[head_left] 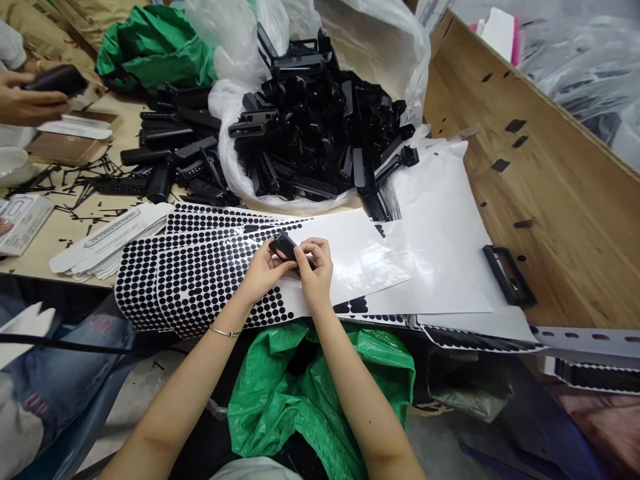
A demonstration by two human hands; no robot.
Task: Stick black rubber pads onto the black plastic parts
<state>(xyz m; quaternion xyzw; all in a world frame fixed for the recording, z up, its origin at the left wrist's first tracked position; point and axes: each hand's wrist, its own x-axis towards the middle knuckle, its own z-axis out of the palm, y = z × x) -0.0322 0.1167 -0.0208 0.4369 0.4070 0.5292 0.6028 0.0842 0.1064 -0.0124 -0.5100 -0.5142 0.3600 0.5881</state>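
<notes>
Between my two hands is a small black plastic part (285, 245), held over the sticker sheets. My left hand (261, 270) grips its left end, fingers closed round it. At its other end, my right hand (317, 270) pinches it with thumb and fingers, which hide part of its shape. Beneath lie white sheets covered in round black stickers (200, 280), some spots bare where dots are gone. A blank white sheet (350, 253) lies just right of my hands.
Behind the sheets, a clear plastic bag (227, 157) spills a heap of black plastic parts (310, 127). Flat white cartons (110, 240) lie left. A wooden board (540, 173) walls the right side. A green sack (270, 393) hangs at my lap. A co-worker's hands (35, 100) hold a black part.
</notes>
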